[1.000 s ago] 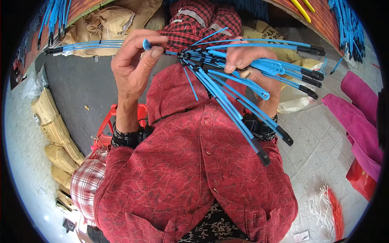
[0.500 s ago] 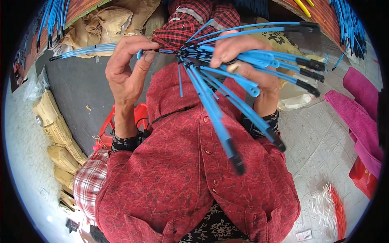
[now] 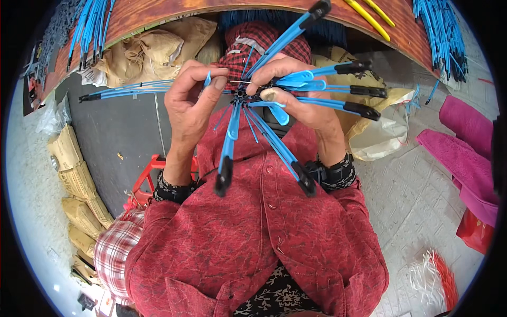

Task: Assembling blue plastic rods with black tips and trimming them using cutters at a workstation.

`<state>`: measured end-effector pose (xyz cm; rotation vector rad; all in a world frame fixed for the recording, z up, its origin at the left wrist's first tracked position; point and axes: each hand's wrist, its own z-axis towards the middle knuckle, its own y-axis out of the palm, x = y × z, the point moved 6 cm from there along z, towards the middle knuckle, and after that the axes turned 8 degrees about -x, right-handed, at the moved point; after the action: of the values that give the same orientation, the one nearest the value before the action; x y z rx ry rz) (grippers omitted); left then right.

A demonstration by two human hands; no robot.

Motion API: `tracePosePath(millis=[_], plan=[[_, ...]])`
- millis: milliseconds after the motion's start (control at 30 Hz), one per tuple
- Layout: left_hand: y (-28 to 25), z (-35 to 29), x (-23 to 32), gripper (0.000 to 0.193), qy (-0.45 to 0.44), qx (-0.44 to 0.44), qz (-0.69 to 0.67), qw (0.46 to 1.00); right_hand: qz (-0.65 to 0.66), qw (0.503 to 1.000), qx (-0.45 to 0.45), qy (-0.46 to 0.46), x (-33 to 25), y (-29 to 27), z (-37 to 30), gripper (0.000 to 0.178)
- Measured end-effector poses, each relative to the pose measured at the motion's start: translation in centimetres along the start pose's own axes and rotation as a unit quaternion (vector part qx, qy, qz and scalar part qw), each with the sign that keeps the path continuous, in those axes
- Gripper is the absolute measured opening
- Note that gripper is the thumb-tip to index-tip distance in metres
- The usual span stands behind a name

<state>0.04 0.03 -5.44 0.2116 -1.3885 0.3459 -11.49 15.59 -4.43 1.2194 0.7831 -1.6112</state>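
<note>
In front of my lap is an umbrella frame with several folded blue ribs (image 3: 277,145) tipped in black, fanning out from a small black hub (image 3: 241,95). My left hand (image 3: 189,105), left of the hub, pinches a thin wire (image 3: 237,81) between thumb and forefinger; a blue rib piece (image 3: 207,80) shows among its fingers. Across the hub, the fingers of my right hand (image 3: 311,108) are closed around the ribs near their inner ends. One bundle of ribs (image 3: 132,91) extends out to the left behind my left hand. My fingertips partly cover the hub.
A wooden table (image 3: 195,9) curves across the far side, with blue ribs (image 3: 95,31) hanging at left, more (image 3: 438,39) at right, and yellow-handled pliers (image 3: 369,18). Brown paper sacks (image 3: 153,47) lie underneath. Beside me are a red stool (image 3: 145,179) and magenta towels (image 3: 459,142).
Both hands and the frame have shifted: my left hand moved right and down, my right hand moved left. The ribs have swung round the hub, and the thin wire now shows between my hands.
</note>
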Motion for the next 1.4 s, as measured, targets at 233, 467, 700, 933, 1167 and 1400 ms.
tracePosePath(millis=[233,467,700,933,1167,1400], plan=[[0.3,0.6,-0.3,0.014,0.013,-0.008,-0.097,0.995,0.006,1.000,0.027,-0.008,0.6,-0.1,0.4,0.019],[1.6,1.1,-1.9,0.026,0.017,-0.010,-0.162,0.987,0.072,0.997,0.031,-0.022,0.7,-0.4,0.3,0.018],[2.7,1.6,-1.7,0.052,-0.012,-0.016,-0.166,0.986,0.033,0.997,0.041,-0.058,0.8,-1.3,0.0,0.018],[4.0,1.5,-0.9,0.057,0.046,-0.024,-0.173,0.983,0.095,0.995,0.010,-0.039,1.5,-1.6,-0.4,0.020],[4.3,0.9,0.0,0.042,0.043,-0.029,-0.080,0.995,0.200,0.977,0.063,0.039,3.7,-2.4,-1.7,0.020],[-0.6,-2.5,4.5,0.046,0.245,-0.129,0.222,0.935,0.190,0.981,0.026,-0.002,3.0,-3.2,-2.2,0.021]])
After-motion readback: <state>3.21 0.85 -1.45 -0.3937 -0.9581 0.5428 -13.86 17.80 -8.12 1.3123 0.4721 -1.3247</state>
